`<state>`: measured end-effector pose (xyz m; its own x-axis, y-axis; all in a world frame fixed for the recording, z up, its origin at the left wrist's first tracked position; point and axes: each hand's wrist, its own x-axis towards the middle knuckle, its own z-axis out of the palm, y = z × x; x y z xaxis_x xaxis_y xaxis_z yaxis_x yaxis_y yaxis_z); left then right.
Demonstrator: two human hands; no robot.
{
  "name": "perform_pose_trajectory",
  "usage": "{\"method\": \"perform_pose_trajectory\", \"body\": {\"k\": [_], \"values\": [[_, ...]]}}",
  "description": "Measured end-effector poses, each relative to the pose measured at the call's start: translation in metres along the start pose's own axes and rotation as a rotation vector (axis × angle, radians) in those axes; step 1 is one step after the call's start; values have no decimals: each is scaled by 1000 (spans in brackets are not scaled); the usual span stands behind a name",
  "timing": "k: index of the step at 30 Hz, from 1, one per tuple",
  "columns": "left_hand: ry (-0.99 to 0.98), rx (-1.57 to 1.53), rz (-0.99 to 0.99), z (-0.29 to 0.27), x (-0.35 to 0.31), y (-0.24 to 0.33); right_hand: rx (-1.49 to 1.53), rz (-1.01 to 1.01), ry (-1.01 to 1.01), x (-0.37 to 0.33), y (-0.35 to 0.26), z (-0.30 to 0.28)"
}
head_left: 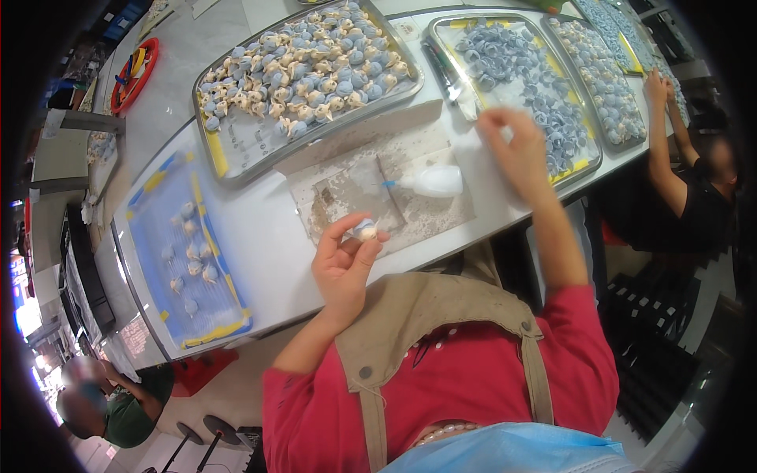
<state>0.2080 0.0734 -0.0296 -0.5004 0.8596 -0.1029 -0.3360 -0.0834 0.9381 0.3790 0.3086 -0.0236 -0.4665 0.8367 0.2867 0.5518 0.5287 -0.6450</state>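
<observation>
Between the thumb and fingers of my left hand (344,264) is a small blue and cream figurine (365,229), held above the near edge of a stained cardboard sheet (430,229). On that cardboard lies a white squeeze bottle (438,181) with a thin blue tip pointing left. My right hand (516,150) is raised at the left edge of a tray of curled blue-grey pieces (552,130). Its fingers are bent and smeared by motion, so whether they hold anything is not visible. Tweezers or a similar slim tool (445,71) lie beside that tray.
A large metal tray (236,158) of blue and cream figurines stands at the back. Left of me, a blue tray (150,244) with yellow tape carries several more. Another filled tray (595,79) is at the right, near a co-worker's arms (670,173). A red round container (136,75) sits far left.
</observation>
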Motion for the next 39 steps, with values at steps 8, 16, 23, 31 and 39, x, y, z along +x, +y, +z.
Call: {"method": "perform_pose_trajectory", "body": {"k": [8,16,23,31,39], "values": [[-20,5,-71,9,-1,3,-259,-88,-160,66,65,-4],[-36,-37,-144,11,3,-5,172,173,-9,28,35,-20],[-78,-169,-265,17,9,-11,137,369,-193,9,29,-33],[-171,-291,-328,18,7,-8,816,-61,-407,-53,-55,-3],[-197,-261,-213,17,1,-10,588,-420,-395,-63,-69,22]]}}
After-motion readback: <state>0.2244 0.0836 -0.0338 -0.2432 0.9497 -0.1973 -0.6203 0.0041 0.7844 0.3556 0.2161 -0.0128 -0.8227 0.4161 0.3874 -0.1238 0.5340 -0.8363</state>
